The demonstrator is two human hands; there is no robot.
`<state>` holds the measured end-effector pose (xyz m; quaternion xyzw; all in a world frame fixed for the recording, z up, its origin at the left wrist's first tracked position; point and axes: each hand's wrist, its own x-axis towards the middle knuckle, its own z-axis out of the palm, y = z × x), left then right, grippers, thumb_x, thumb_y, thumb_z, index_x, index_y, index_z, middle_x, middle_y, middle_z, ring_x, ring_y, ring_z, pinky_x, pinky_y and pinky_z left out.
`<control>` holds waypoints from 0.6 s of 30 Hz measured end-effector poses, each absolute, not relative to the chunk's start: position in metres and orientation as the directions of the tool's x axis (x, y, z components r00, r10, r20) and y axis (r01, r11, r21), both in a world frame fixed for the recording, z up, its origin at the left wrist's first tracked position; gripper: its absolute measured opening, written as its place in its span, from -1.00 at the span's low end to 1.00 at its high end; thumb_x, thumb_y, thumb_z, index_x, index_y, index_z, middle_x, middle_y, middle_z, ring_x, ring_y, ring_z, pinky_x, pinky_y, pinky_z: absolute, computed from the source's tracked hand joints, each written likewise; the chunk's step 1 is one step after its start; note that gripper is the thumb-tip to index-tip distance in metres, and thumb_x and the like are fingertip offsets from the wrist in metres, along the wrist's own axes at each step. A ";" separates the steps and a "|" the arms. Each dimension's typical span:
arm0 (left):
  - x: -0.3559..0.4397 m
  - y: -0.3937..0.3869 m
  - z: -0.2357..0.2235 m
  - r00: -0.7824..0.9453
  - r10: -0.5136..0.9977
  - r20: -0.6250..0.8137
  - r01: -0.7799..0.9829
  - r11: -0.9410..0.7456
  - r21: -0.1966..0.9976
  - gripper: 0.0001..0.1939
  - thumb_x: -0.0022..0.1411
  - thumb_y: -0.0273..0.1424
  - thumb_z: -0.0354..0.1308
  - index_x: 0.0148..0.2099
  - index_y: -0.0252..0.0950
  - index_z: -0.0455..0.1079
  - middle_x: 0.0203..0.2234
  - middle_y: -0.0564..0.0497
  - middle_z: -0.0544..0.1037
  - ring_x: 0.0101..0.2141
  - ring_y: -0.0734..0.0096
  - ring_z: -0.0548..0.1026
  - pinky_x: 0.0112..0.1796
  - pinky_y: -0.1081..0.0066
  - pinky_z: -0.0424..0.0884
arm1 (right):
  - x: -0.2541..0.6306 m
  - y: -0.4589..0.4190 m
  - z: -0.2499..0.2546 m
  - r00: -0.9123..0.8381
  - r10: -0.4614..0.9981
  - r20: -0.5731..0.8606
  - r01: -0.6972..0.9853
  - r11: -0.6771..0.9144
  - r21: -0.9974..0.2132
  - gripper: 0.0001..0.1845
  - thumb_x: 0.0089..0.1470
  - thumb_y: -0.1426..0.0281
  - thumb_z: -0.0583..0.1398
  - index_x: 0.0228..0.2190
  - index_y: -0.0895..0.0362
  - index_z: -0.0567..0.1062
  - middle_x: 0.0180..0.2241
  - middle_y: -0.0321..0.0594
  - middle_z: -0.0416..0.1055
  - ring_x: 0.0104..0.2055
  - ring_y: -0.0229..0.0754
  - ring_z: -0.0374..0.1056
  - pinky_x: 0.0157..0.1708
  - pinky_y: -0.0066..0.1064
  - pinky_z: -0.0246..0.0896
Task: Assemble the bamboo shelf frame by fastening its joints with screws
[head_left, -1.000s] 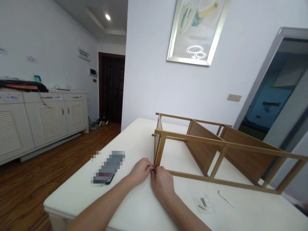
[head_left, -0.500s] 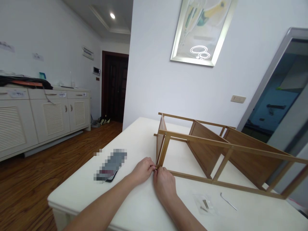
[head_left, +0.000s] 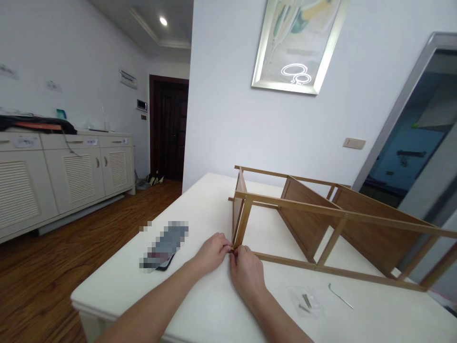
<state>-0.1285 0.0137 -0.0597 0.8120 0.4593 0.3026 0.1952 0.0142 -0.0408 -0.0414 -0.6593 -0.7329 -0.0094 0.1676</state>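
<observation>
A brown wooden shelf [head_left: 307,208] with slatted rails and several panels lies on its side on the white table [head_left: 124,286]. Both hands meet at its near left lower corner. My left hand [head_left: 213,253] is closed in a pinch at the rail's end; whatever is between its fingertips is too small to make out. My right hand [head_left: 247,271] is curled closed around the same corner, thumb close to the left fingertips. To the right of that hand lie a clear plastic bag [head_left: 293,294] with several screws [head_left: 306,300] and a bent hex key [head_left: 341,296].
A phone [head_left: 164,245], partly blurred out, lies on the table left of my hands. Beyond the table's left edge is wooden floor [head_left: 153,202], with a white cabinet [head_left: 84,171] along the wall. A wall stands right behind the table and shelf.
The view has shifted slightly. My hands stay at the shelf's corner, with the right hand's grip moved a touch. The shelf, bag and hex key lie as before.
</observation>
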 end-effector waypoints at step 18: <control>-0.131 0.018 -0.069 0.400 0.836 0.375 0.587 -0.548 0.596 -0.68 0.30 -0.36 -0.08 -0.28 -0.24 0.52 -0.37 -0.05 0.48 -0.25 0.27 0.44 -0.16 0.33 0.33 | 0.011 -0.037 -0.051 -0.128 0.944 0.304 0.970 0.183 -0.158 -0.78 0.23 0.47 0.02 -0.25 0.19 0.46 -0.30 -0.04 0.46 -0.23 0.00 0.45 -0.32 -0.29 0.24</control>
